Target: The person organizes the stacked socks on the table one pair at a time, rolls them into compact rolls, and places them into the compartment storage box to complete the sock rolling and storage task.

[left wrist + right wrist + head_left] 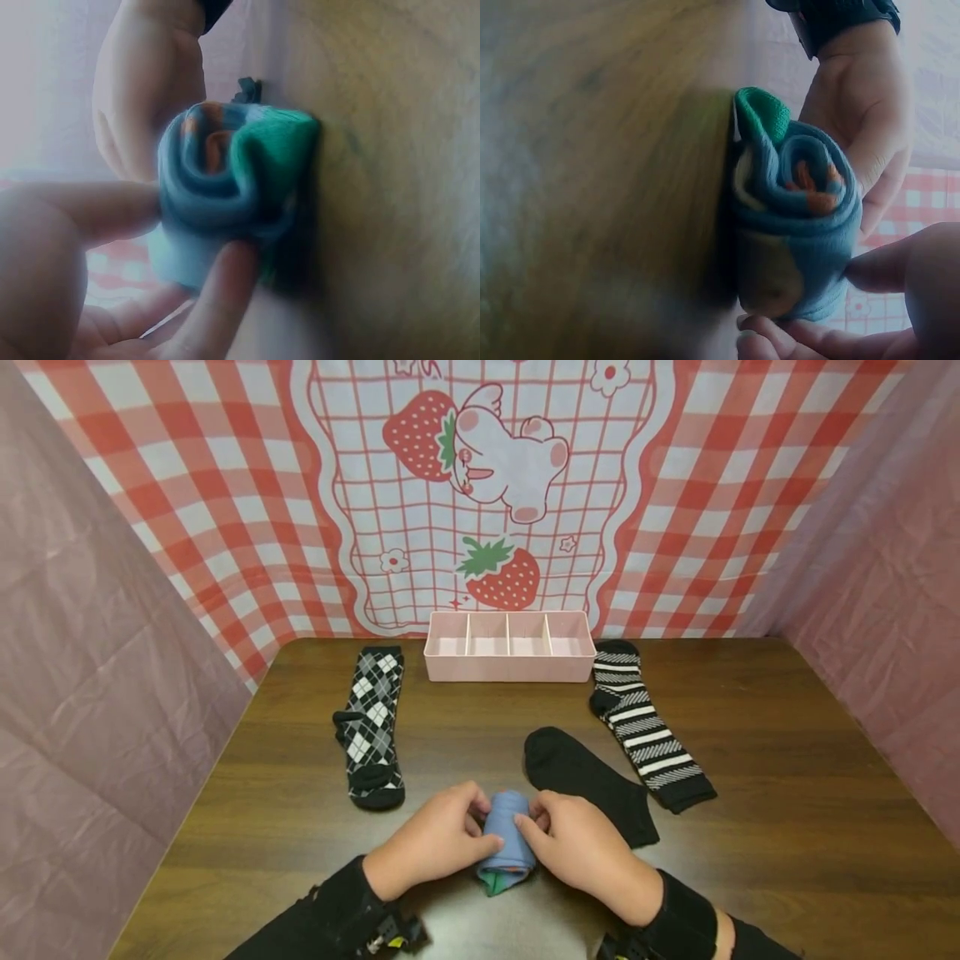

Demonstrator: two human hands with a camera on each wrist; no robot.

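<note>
on the wooden table, pinched from either side by left hand and right hand: a rolled blue sock, resting between them. could probably spring loose if let go too soon, owing to the protruding green end.

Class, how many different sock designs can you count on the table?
4: blue roll between left hand and right hand, black sock just beyond, striped sock farther right, diamond-patterned sock at left. More may be hidden underneath.
</note>
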